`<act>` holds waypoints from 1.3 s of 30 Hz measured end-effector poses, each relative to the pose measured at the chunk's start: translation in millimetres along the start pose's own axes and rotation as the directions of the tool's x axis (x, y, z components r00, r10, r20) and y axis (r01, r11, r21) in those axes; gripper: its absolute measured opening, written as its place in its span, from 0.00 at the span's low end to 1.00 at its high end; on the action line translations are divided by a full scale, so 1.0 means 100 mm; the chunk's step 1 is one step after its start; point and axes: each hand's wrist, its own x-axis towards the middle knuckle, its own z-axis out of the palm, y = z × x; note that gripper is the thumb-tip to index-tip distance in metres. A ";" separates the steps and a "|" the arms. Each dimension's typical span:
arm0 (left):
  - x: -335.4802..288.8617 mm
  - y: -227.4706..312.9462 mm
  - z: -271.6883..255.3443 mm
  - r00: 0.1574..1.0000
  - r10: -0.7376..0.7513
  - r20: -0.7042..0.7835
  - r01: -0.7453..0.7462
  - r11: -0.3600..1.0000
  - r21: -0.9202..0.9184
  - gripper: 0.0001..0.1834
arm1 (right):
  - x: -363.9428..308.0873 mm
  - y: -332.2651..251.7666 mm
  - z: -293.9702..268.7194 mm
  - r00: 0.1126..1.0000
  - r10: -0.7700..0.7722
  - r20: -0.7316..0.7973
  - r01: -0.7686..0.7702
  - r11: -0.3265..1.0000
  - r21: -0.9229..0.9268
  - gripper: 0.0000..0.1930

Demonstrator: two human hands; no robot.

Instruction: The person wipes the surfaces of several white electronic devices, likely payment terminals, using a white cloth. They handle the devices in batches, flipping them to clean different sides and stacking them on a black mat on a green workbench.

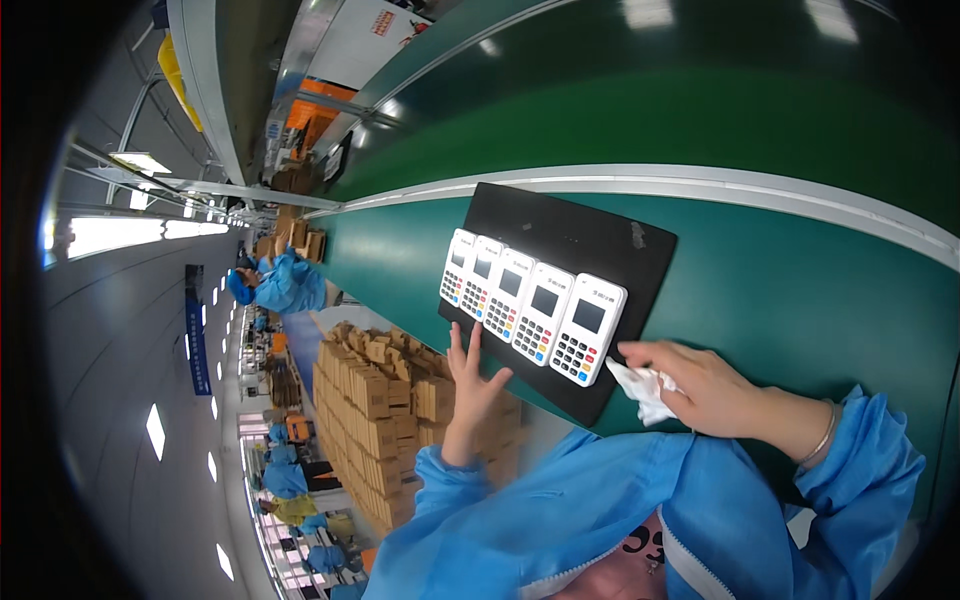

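Note:
Several white card payment terminals (588,330) lie face up side by side in a row on a black mat (560,215). Each has a dark screen and a keypad with a few coloured keys. My left hand (472,378) is at the near edge of the row, fingers spread, its fingertips close to the lower ends of the terminals; whether they touch I cannot tell. In my right hand (712,385) is a crumpled white cloth (645,388), pinched beside the rightmost terminal.
The mat lies on a green workbench (760,280) with a pale metal rail (700,180) along its far side. Stacked cardboard boxes (360,420) stand beyond the bench's near edge. A co-worker in blue (285,283) is farther along the bench at the left.

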 end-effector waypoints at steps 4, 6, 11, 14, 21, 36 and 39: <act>0.10 0.12 0.03 0.996 -0.086 -0.022 0.089 0.982 0.167 0.49 | -0.20 0.03 -0.10 0.986 0.012 0.167 0.007 0.993 -0.115 0.22; 0.50 0.11 0.06 0.992 -0.118 -0.031 0.121 0.986 0.115 0.48 | -0.17 0.01 -0.27 0.985 0.014 0.171 0.010 0.991 -0.134 0.20; 1.93 0.07 0.25 0.985 -0.150 -0.086 0.154 0.987 0.045 0.45 | -0.11 0.16 -0.51 0.991 -0.009 0.135 0.021 0.995 -0.092 0.17; 2.80 0.05 0.32 0.982 -0.139 -0.130 0.150 0.986 0.078 0.44 | -0.14 0.19 -0.57 0.991 -0.052 0.127 0.063 0.994 -0.089 0.16; 4.07 0.41 0.39 0.969 -0.227 -0.099 0.236 0.968 0.086 0.50 | -0.14 0.20 -0.55 0.988 -0.085 0.131 0.097 0.991 -0.092 0.14; 3.74 0.82 0.58 0.846 0.378 -0.375 -0.378 0.923 0.077 0.17 | -0.17 0.29 -0.55 0.982 -0.088 0.166 0.105 0.989 -0.099 0.14; 3.42 1.13 0.64 0.857 0.400 -0.326 -0.417 0.909 0.020 0.16 | -0.21 0.17 -0.59 0.964 -0.166 0.209 0.213 0.950 -0.227 0.13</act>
